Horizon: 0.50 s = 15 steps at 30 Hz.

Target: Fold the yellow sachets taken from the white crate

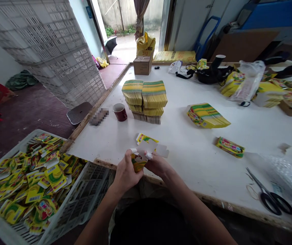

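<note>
At the table's near edge, my left hand (126,173) is closed around a small yellow and green printed carton (139,164), its white inner flaps showing at the top. My right hand (158,164) meets the carton from the other side, fingers bent against the white cardboard; some fingertips are hidden. White wrapping is on fingers of both hands. Just beyond them lies another yellow carton piece (146,137), partly covered by the white flaps. Farther back stand tall stacks of flat cartons (146,98), with a dark red mug (119,112) beside them.
A white crate (71,190) full of folded cartons stands lower left. On the white table (187,170) are a fanned carton pile (207,115), a small carton bundle (229,147), and scissors (271,195) at right. Bags and more cartons crowd the back right. Stacked crates (46,44) rise at left.
</note>
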Motion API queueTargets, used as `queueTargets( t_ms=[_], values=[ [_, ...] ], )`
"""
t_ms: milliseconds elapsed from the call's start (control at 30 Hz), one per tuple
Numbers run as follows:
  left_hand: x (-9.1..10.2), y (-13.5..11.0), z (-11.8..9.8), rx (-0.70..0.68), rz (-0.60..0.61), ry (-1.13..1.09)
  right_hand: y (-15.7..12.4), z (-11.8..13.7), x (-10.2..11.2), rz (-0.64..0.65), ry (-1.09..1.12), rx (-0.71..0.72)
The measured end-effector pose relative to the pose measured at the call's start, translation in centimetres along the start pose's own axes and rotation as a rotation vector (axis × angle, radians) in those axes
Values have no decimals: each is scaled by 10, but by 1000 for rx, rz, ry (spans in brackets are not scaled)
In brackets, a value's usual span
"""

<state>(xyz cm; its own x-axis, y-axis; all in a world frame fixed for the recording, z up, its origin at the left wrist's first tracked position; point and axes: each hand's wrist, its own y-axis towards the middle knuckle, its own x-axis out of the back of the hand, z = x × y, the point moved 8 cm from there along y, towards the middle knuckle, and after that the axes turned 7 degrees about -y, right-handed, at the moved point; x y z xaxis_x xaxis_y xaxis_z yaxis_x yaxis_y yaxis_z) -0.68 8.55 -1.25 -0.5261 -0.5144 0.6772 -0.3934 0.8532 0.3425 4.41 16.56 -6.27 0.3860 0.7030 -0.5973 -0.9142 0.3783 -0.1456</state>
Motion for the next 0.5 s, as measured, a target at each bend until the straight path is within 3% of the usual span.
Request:
queueTargets(
  t_ms=[100,267,400,500],
  values=[
    [-5,0,-1,-3,66,42,1,5,0,-72,-204,117],
    [-8,1,8,87,141,62,-10,25,-10,-182,-763,293],
    [-20,2,19,139,222,-39,-24,23,-31,-99,-1066,366],
    [-19,2,20,90,172,-99,-30,22,-35,-67,-1151,448]
  ],
)
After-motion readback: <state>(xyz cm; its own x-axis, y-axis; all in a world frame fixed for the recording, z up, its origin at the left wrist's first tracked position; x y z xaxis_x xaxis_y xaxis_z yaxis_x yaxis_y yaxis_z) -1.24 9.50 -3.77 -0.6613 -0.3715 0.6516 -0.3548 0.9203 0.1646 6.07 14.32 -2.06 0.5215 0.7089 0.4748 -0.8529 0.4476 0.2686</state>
